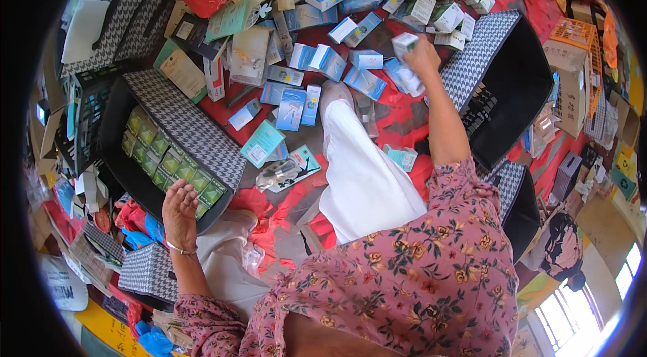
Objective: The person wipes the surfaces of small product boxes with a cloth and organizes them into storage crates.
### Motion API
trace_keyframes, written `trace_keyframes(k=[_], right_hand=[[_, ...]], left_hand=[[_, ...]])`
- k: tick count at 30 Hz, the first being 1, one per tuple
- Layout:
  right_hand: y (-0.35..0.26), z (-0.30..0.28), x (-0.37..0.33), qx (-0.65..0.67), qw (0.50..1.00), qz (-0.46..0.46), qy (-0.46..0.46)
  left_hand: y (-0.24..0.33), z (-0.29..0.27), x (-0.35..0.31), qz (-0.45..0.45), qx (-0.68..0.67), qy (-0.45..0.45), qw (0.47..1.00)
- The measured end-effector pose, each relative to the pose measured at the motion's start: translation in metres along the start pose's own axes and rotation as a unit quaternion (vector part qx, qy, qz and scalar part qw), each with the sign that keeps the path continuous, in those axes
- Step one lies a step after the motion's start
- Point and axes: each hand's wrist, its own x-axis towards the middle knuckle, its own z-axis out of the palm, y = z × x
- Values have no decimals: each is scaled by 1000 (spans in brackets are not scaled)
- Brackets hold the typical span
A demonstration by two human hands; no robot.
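My left hand (179, 214), a bangle on its wrist, hovers at the near edge of a black storage box (116, 133) with houndstooth sides. Its fingers are loosely curled and apart, with nothing visible in them. Rows of small green cartons (162, 163) fill that box. Stretched forward, my right hand (424, 59) is closed on a small white-and-green carton (404, 44), slightly smeared by motion. Below that hand lie a blue carton and a whitish clear-wrapped item (407, 78). Many blue-and-white cartons (329, 62) lie loose between the two hands.
At the right, a second houndstooth box (482, 40) stands open with dark items inside. White-and-green cartons (450, 18) are heaped at the far side. A clear plastic container (278, 173) and teal packs (263, 144) lie near my legs. An orange crate (581, 37) stands far right.
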Motion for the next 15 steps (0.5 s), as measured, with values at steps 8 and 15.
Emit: trace_keyframes(k=[8,15], right_hand=[[-182,-72,-94,253,888,-338,-183],[-220,-80,-126,398,764,-360,-360]], left_hand=[[-1,107,25,155,173,-194,953],[-9,151,59,54,12,-304,951]])
